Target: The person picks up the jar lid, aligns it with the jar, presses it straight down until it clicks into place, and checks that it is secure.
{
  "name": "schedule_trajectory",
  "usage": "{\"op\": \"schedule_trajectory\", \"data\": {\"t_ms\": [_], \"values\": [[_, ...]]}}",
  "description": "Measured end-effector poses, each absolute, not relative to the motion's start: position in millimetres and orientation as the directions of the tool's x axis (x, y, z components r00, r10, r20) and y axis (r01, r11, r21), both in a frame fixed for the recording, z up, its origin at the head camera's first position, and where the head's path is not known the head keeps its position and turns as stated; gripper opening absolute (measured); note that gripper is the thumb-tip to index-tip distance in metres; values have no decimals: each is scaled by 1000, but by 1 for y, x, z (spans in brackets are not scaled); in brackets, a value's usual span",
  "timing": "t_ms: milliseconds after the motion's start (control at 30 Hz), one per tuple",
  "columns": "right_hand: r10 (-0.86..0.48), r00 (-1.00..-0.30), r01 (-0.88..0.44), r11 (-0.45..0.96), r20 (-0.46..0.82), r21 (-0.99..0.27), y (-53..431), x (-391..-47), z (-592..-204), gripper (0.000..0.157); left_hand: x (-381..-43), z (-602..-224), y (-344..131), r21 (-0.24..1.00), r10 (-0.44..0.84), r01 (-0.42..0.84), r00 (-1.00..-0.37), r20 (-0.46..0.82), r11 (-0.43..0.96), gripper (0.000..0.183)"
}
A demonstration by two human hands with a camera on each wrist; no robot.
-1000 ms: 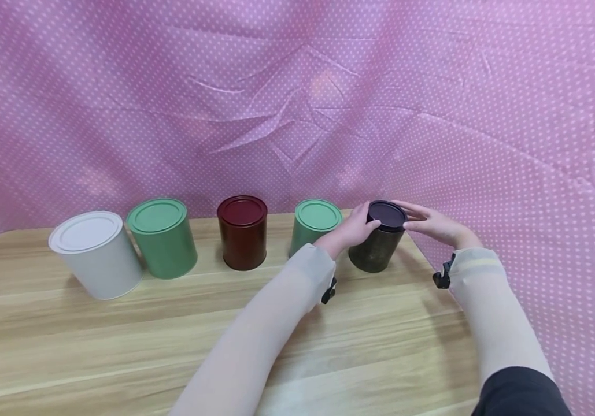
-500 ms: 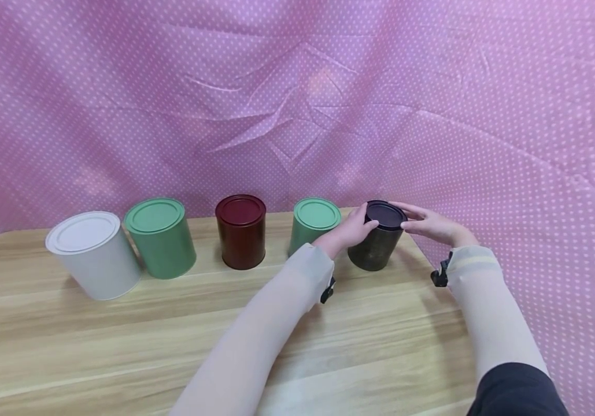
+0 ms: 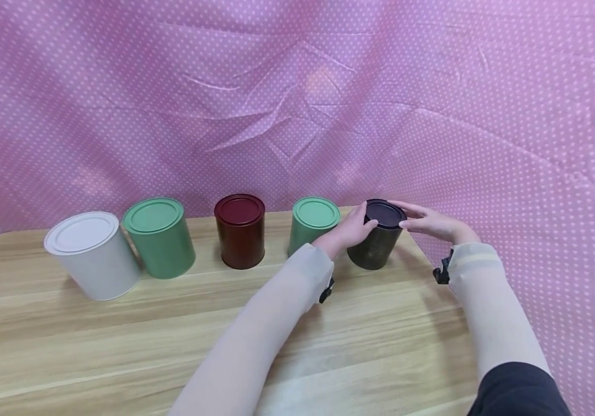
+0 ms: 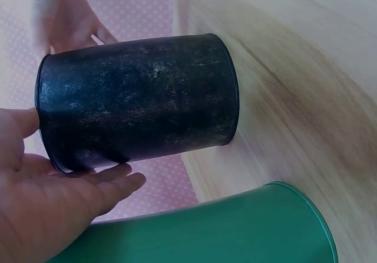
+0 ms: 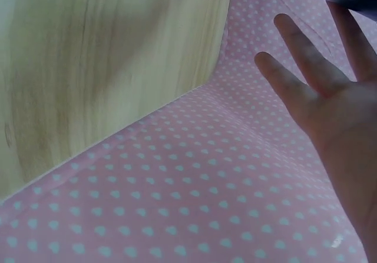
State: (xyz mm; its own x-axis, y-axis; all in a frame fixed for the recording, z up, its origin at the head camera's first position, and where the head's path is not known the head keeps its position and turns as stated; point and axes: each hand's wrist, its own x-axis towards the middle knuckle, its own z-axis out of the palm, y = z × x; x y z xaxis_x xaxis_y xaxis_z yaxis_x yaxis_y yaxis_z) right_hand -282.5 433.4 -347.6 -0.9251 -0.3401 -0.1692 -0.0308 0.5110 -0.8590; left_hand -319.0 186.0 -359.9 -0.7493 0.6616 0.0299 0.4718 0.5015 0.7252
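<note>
A black can [image 3: 375,245] with a dark lid stands at the back right of the table in the head view. My left hand [image 3: 353,228] holds its upper left side, thumb at the front of the lid's rim. The left wrist view shows the fingers [image 4: 115,186] of that hand lying along the can's side. From the other side my right hand [image 3: 435,225] touches the rim, its thumb in front and its fingers reaching behind. Those fingers [image 5: 306,57] are straight and spread in the right wrist view. A small green can [image 3: 302,234] is partly hidden by my left hand.
Left of these stand a dark red can [image 3: 241,242], a larger green can [image 3: 164,251] and a white can [image 3: 102,263] in a row. Pink dotted cloth [image 3: 297,86] hangs behind and along the right edge of the wooden table [image 3: 120,358].
</note>
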Motion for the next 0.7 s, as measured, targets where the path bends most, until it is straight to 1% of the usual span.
{"op": "schedule_trajectory", "data": {"t_ms": [133,333,600,700], "values": [[-330,-925,-23,542,-188,-840,431,-282,-344,66,-319,-360,187,705,655,480,-755,30,522,65],[-338,-918,-11,542,-206,-840,431,-281,-342,66,-317,-356,186,722,649,445,-761,-7,529,66],[-314,-924,26,514,-216,-857,430,-281,-346,68,-316,-358,185,738,623,428,-782,13,521,64],[-304,-924,34,537,-231,-843,429,-280,-343,69,-316,-358,185,747,618,422,-786,20,513,65]]}}
